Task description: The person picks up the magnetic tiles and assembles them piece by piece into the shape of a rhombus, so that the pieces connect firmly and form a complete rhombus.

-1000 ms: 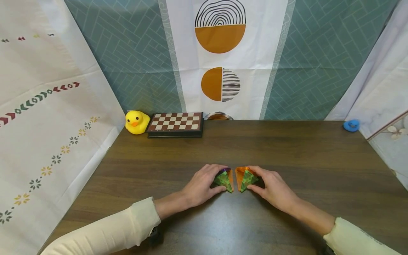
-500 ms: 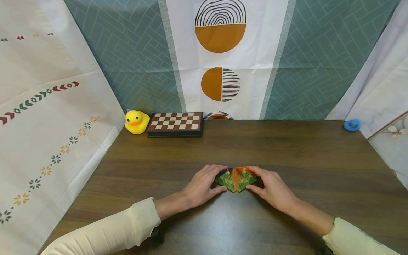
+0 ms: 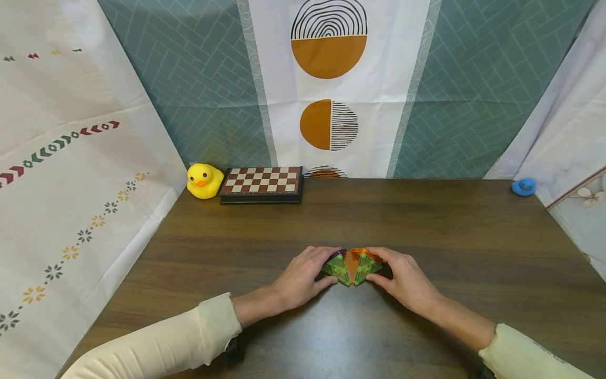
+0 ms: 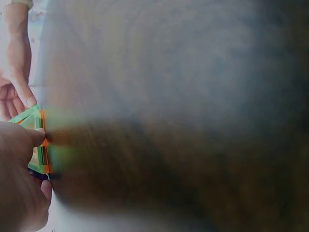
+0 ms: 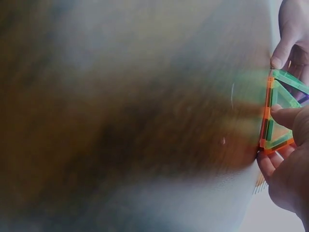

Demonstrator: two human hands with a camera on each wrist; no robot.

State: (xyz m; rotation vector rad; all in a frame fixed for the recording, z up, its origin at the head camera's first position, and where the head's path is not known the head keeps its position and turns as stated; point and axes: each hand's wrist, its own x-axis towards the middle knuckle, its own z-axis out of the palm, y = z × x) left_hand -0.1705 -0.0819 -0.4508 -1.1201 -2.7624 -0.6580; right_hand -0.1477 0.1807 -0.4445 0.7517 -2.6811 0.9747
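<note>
Two small pyramid-like shapes of translucent magnetic tiles meet side by side on the table. My left hand (image 3: 303, 276) pinches the left one between thumb and fingers; a green triangular tile (image 3: 337, 269) faces me, with a purple edge (image 3: 340, 253) behind it. Opposite, my right hand (image 3: 409, 279) grips the right shape, whose green triangular tile (image 3: 366, 267) and orange tile (image 3: 357, 251) show. In the right wrist view, the thumb presses on the green tile (image 5: 282, 96) and fingers curl beneath. The outer sides of both shapes are hidden by the hands.
A yellow rubber duck (image 3: 204, 180) sits at the back left beside a chessboard box (image 3: 260, 185). Far off at the right corner is a blue duck (image 3: 523, 187). Patterned cloths border the brown wooden table (image 3: 416, 210) at the back and sides.
A second ago a narrow gap parted the two tile shapes. The hands have brought them together, and their inner edges now touch. Between half a second ago and now little has moved.
</note>
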